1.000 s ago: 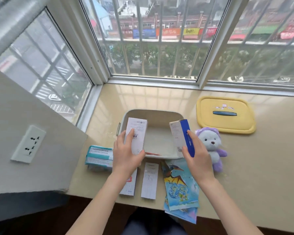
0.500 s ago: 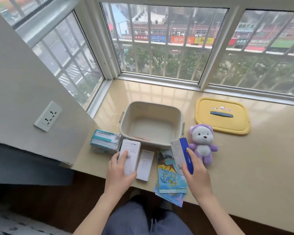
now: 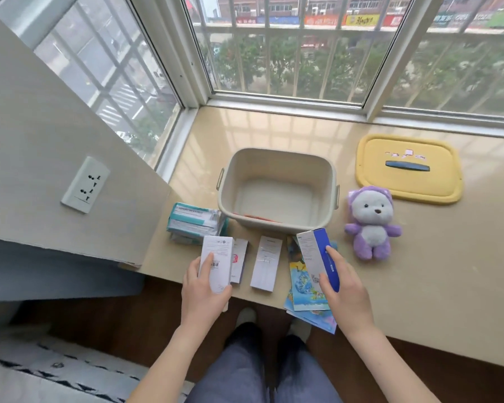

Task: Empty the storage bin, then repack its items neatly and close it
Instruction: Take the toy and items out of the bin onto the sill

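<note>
A beige storage bin [image 3: 282,158] stands open on the window ledge, with only a thin red item [image 3: 259,218] on its floor. Its yellow lid [image 3: 408,187] lies to the right. My left hand [image 3: 204,289] grips a white box [image 3: 217,254] near the ledge's front edge. My right hand [image 3: 344,289] holds a blue-and-white box [image 3: 314,254] above colourful booklets [image 3: 303,289]. Two flat white boxes [image 3: 266,263] lie between my hands. A teal pack [image 3: 194,222] sits left of the bin. A purple plush bear [image 3: 371,222] sits to its right.
A wall panel with a white socket [image 3: 85,184] juts in at the left of the ledge [image 3: 448,271]. Barred windows [image 3: 303,53] close off the back and left. My legs and the dark floor [image 3: 99,321] show below the front edge.
Both hands have drawn back from over the bin toward the front edge of the ledge, each still holding its box. My view has tilted further down.
</note>
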`<state>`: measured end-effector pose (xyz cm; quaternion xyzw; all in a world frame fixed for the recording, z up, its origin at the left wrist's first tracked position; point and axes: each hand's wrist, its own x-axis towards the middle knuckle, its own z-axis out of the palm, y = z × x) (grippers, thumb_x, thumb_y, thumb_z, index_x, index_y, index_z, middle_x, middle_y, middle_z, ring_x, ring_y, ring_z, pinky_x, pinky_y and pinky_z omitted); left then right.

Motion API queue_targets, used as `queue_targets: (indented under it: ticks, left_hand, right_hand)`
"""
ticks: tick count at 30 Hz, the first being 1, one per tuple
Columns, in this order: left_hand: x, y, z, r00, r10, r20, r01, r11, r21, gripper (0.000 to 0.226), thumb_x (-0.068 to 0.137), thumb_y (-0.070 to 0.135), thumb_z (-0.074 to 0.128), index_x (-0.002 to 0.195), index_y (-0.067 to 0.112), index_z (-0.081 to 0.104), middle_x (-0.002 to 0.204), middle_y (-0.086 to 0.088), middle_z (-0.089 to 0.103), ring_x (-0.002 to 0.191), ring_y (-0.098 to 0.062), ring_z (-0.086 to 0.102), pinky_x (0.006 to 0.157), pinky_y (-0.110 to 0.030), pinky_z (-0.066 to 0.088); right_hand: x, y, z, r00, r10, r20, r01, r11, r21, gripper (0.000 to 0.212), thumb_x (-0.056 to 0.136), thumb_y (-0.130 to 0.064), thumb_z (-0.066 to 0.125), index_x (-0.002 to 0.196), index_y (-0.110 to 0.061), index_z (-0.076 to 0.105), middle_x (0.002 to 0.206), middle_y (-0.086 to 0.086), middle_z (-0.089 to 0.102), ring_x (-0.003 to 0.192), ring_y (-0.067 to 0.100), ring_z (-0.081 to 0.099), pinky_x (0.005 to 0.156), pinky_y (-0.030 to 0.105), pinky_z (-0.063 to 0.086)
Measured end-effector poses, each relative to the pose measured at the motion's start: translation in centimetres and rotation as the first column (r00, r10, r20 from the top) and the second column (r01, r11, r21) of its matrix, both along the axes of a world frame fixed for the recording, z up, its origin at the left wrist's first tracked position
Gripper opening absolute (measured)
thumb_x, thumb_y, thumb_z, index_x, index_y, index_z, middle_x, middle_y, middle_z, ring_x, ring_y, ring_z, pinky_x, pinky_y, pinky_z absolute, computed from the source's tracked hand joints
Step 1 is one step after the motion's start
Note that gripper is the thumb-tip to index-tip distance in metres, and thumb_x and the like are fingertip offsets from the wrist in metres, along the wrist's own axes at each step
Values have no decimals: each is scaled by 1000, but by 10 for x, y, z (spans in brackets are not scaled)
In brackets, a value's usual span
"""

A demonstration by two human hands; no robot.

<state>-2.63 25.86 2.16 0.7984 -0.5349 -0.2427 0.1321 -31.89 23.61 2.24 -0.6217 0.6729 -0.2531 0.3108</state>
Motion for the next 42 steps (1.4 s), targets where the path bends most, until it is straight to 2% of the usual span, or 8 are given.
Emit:
queue_targets:
  ticks: [3,10,14,25,31,35,38,42]
  left_hand:
    - [16,-5,-11,999,-25,-25,26,999,27,83,77,36,75,148,22,35,142,0,34,127,-18,38,99,-33,44]
    - [59,-17,-32,996,-63,-67,65,997,29,84,78,34,76,149,25,32,144,1,32,129,-17,36,96,-25,37]
    - [87,-27,-39,993,-103,-51,104,994,16,84,76,29,77,148,22,34,145,-4,33,130,-23,36,101,-33,38]
    - [123,-30,-65,996,-67,-62,66,998,-9,84,76,31,77,147,26,32,143,-1,33,128,-21,37,100,-43,47]
    - [135,-30,-100,997,-30,-68,29,999,-18,84,76,32,78,146,30,31,144,0,31,130,-21,37,98,-42,49]
    - [139,-30,-111,996,-30,-81,27,999,-28,83,76,29,78,147,26,34,145,-3,31,131,-22,36,101,-36,44]
    - [141,-27,-115,996,-28,-84,26,999,-24,83,76,28,79,147,24,35,144,-6,33,131,-24,37,104,-42,43]
    - [140,-24,-116,996,-17,-89,16,1000,-9,84,76,29,78,146,27,34,144,-5,32,132,-23,35,103,-47,45]
  right_hand:
    - [19,2,-6,999,-22,-29,23,999,40,56,93,-21,62,145,-23,41,130,-5,57,108,5,53,78,18,44]
    - [88,9,-32,992,-125,28,121,986,118,55,93,-19,62,144,-27,42,130,-6,57,114,9,52,88,20,41]
    - [136,8,-45,972,-215,94,195,964,181,56,92,-19,62,143,-29,42,133,-11,54,118,8,52,93,17,37]
    - [196,-3,-90,936,-278,214,227,945,237,55,93,-23,61,142,-33,39,139,-10,51,119,10,54,94,41,53]
    - [228,-12,-139,908,-318,274,231,923,307,53,95,-23,59,141,-37,37,134,-11,54,116,4,54,95,34,54]
    - [238,-18,-153,882,-357,308,258,912,319,52,95,-22,58,142,-34,38,132,-13,53,114,-2,53,93,21,51]
    - [241,-20,-157,882,-376,282,282,903,324,52,95,-24,57,142,-34,36,124,-15,55,109,-3,55,89,18,49]
    - [242,-21,-160,938,-324,121,269,903,334,53,95,-33,55,143,-34,31,121,-10,58,104,9,57,87,31,52]
